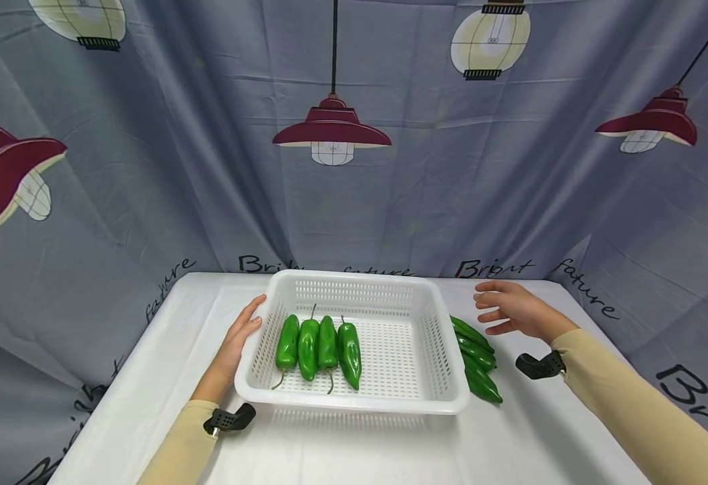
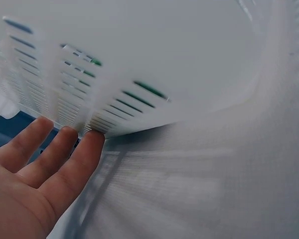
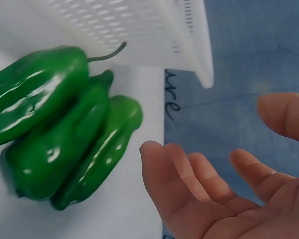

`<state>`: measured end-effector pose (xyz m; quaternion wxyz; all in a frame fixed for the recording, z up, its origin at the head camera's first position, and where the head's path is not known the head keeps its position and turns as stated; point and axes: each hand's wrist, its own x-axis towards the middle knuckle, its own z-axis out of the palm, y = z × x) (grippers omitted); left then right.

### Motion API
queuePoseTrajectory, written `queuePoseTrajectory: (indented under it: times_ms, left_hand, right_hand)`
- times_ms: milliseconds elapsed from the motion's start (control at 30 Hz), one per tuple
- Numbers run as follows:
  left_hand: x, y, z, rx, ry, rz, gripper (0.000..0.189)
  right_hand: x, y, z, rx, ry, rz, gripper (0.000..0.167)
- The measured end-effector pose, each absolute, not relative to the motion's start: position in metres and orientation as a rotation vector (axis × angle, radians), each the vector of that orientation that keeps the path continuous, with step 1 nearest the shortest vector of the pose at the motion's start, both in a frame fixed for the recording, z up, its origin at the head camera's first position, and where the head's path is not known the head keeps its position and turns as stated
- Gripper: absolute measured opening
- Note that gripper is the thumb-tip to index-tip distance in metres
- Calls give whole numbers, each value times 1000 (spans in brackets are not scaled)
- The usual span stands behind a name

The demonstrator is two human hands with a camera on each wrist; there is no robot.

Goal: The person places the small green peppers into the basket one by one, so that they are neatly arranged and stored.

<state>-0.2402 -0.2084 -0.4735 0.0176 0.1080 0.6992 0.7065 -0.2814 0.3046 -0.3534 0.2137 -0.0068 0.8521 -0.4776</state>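
Note:
A white slotted plastic basket (image 1: 354, 403) stands on the table, with several green peppers (image 1: 308, 349) side by side in its left half. My left hand (image 1: 230, 345) is at the basket's left wall, fingers extended. In the left wrist view, fingertips of that hand (image 2: 50, 174) touch the slotted wall (image 2: 199, 64). To the right of the basket lie three more green peppers (image 3: 55, 144), close together on the cloth. Just beyond them my right hand (image 1: 520, 308) hovers with nothing in it, its fingers loosely bent and thumb apart.
A white cloth (image 1: 305, 451) covers the table. Behind and at both sides hangs a grey-blue curtain (image 1: 232, 168) printed with lamps and lettering. Each forearm wears a beige sleeve and a black wrist device (image 1: 538, 365). The basket's raised wall stands between the two groups of peppers.

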Motion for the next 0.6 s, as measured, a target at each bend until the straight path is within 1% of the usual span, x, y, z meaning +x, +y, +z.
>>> queuePoseTrajectory:
  times_ms: [267,600]
  left_hand:
    - [-240,-208,-472,330,2176,2188,57]
    - [-239,-209,-473,327,2179,2187,57]
  right_hand:
    - [-271,316,-376,11,2339,-1314,69]
    - [-262,313,-395,39,2314,-1284,65]
